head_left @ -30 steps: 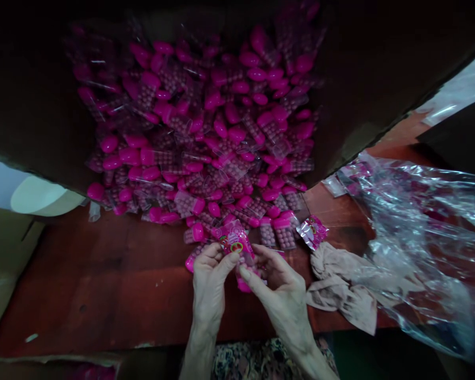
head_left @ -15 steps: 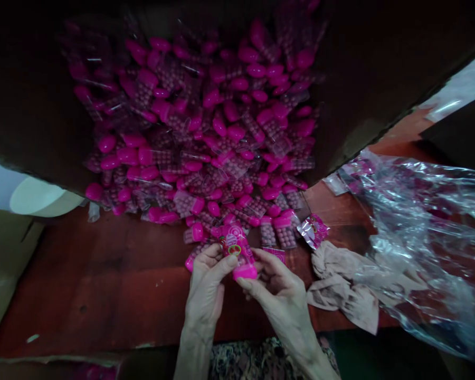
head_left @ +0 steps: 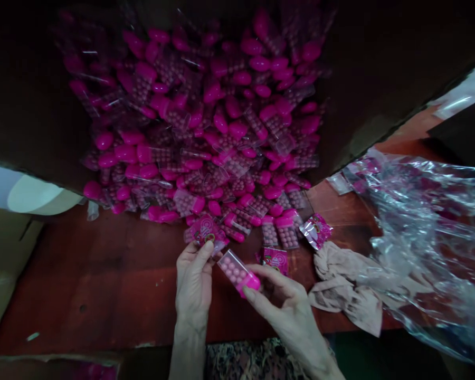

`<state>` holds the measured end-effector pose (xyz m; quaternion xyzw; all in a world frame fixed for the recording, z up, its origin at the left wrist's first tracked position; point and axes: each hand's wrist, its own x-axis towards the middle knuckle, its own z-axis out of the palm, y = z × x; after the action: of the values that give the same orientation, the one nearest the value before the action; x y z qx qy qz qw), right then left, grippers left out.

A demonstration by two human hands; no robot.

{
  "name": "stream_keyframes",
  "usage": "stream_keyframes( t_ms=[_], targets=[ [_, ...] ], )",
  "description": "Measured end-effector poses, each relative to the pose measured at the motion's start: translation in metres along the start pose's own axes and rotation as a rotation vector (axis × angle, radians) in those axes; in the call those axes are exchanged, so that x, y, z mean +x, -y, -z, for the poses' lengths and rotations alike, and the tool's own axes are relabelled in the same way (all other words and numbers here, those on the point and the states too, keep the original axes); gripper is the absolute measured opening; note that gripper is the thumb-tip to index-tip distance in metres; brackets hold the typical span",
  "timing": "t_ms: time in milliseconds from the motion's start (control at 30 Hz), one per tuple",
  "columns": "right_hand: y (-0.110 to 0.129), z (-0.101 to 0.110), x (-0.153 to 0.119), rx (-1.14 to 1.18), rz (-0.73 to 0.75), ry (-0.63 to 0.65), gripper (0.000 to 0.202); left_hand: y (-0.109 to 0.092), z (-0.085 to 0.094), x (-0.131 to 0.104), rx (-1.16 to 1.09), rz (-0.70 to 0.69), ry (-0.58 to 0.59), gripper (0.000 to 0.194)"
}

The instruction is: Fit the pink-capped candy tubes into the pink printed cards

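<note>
My right hand [head_left: 287, 298] pinches the pink cap of a clear candy container [head_left: 233, 269] filled with round pink candies, its clear end tilted up to the left. Between the thumb and fingers of my left hand [head_left: 195, 282] is a pink printed wrapper [head_left: 206, 230], apart from the container. Just beyond both hands lies a big heap of similar candy containers [head_left: 221, 124] with pink caps. Two more pink wrappers rest on the table: one wrapper [head_left: 275, 258] behind my right hand, the other wrapper [head_left: 317, 230] farther right.
Dark box walls [head_left: 364, 84] flank the heap, which spills onto the red table [head_left: 103, 274]. To the right lie a crumpled cloth [head_left: 346, 287] and a large clear plastic bag [head_left: 431, 227]. A pale round bowl-like thing [head_left: 39, 196] is at the left.
The wrapper was around the container between both hands. Now they are apart: my left hand has moved left with the wrapper, and my right hand keeps the bare container.
</note>
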<state>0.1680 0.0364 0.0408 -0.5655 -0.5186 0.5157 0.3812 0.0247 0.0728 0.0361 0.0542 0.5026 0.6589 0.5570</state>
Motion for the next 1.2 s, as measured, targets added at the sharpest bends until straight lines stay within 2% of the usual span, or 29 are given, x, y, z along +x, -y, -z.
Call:
stream_keyframes(
  t_ms=[67,133,200,300,400,500,567,667,733,833,967,1100,1200],
  targets=[
    [-0.002,0.018,0.001,-0.147,0.039,0.08,0.02,-0.001,0.003,0.002,-0.002,-0.007,-0.003,0.017],
    [-0.006,0.04,0.002,-0.39,0.144,0.188,0.019,-0.001,0.005,0.001,-0.016,0.0,-0.016,0.019],
    [-0.012,0.06,0.0,-0.566,0.368,0.274,0.029,0.0,0.006,0.0,-0.022,0.015,-0.025,0.02],
    [-0.017,0.071,-0.005,-0.59,0.479,0.307,0.036,0.002,0.006,-0.003,-0.018,0.034,-0.013,0.02],
    [-0.017,0.054,-0.007,-0.629,0.552,0.258,0.049,0.004,0.007,-0.006,-0.014,0.054,0.025,0.02],
    [-0.017,0.021,0.0,-0.647,0.582,0.259,0.054,0.002,0.01,-0.008,-0.012,0.061,0.063,0.019],
    [-0.016,-0.003,0.009,-0.639,0.578,0.202,0.049,-0.001,0.012,-0.008,-0.022,0.043,0.057,0.019],
    [-0.012,-0.033,0.025,-0.506,0.459,-0.02,0.034,-0.006,0.016,-0.007,-0.041,0.022,0.035,0.019],
    [-0.009,-0.046,0.033,-0.35,0.307,-0.05,0.026,-0.008,0.019,-0.004,-0.054,0.026,0.022,0.019],
    [-0.007,-0.055,0.036,-0.147,0.168,-0.059,0.021,-0.009,0.025,0.0,-0.088,0.034,-0.015,0.018],
    [-0.009,-0.062,0.032,0.004,0.075,-0.067,0.024,-0.008,0.032,0.005,-0.127,0.066,-0.039,0.017],
    [-0.004,-0.06,0.032,0.034,0.092,-0.097,0.01,-0.007,0.034,0.005,-0.128,0.07,-0.028,0.017],
    [0.004,-0.043,0.034,-0.081,0.16,-0.057,0.009,-0.007,0.034,0.004,-0.127,0.069,-0.047,0.019]
  ],
)
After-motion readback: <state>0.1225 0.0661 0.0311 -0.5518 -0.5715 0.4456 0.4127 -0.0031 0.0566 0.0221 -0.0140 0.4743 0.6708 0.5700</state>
